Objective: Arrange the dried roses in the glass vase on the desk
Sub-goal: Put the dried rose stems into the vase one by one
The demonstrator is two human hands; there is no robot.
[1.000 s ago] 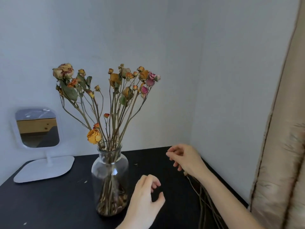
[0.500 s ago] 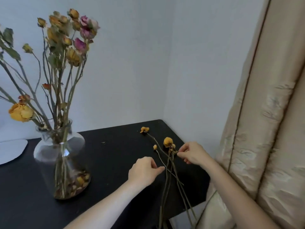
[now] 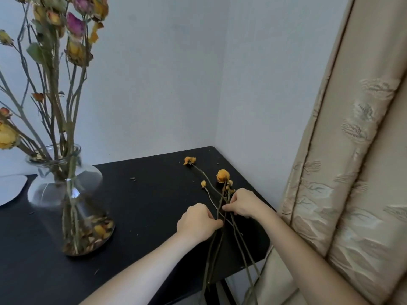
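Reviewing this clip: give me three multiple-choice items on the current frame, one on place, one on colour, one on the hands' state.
1. Where do the loose roses lie relative to the glass vase? A. inside it B. to its right, on the desk C. behind it
2. The loose roses' heads are: A. white B. blue C. yellow-orange
3. The left hand and right hand: A. both pinch the stems B. both lie flat C. both hold the vase
1 B, stems cross the desk's right end; 2 C, every loose head is yellow-orange; 3 A, both hands' fingers curl onto stems.
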